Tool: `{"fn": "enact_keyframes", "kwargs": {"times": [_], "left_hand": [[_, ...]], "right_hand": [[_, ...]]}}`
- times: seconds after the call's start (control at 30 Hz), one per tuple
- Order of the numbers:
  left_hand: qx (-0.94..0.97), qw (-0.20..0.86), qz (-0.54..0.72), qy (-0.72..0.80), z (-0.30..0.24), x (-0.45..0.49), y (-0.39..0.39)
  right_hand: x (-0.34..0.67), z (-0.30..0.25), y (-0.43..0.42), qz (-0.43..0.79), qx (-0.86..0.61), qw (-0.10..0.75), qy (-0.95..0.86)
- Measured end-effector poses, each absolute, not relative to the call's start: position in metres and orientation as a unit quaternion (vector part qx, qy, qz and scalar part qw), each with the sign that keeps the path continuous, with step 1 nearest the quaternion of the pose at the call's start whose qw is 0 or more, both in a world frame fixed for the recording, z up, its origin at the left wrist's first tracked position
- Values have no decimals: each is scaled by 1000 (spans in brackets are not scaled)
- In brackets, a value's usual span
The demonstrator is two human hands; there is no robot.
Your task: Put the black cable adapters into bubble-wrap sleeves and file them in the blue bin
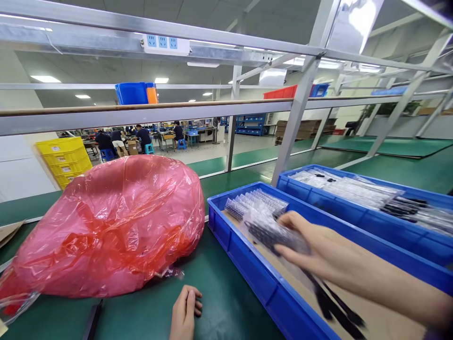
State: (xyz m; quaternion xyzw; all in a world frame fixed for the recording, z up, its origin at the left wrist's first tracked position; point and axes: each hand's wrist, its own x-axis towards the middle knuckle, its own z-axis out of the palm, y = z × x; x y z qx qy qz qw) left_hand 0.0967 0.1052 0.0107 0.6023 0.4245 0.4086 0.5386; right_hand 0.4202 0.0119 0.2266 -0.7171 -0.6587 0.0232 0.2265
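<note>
My right hand [314,241] reaches over the near blue bin [244,262], thumb and fingers closed round a bubble-wrapped black item [272,236]. Black cable-like strips [336,307] trail below that hand, blurred by motion. Just beyond the held item, clear bubble-wrap packs [258,200] lie at the bin's far end on a brown cardboard-like bottom. My left hand [186,309] rests on the green tabletop [219,288] left of the bin. Its fingers are curled in, with nothing seen in them.
A large pink plastic bag [120,226] covers the left of the table. Another blue bin [354,198] with plastic-wrapped packs stands at right. A dark bar [92,321] lies at the front. Metal posts [295,115] and a shelf rail cross ahead; people sit far behind beyond yellow crates [65,158].
</note>
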Motion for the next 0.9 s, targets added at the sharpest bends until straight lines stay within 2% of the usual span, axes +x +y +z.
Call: {"fn": "enact_keyframes", "kwargs": {"times": [0.1,0.23,0.37,0.77,0.9], "left_hand": [[583,528,431,443,12,94,107],[559,528,448,456,10,93,109],[564,514,446,468,6,94,109],[550,468,435,537,5,85,120],[610,386,453,522,19,74,118]], "right_hand": [[435,232,86,-6,-723,117,-681],[434,189,163,-19,-725,71,-685],[426,147,202,-45,-725,34,-687],[446,119,214,-184,-720,27,-668],[447,117,214,-183,-713,32,-677]]}}
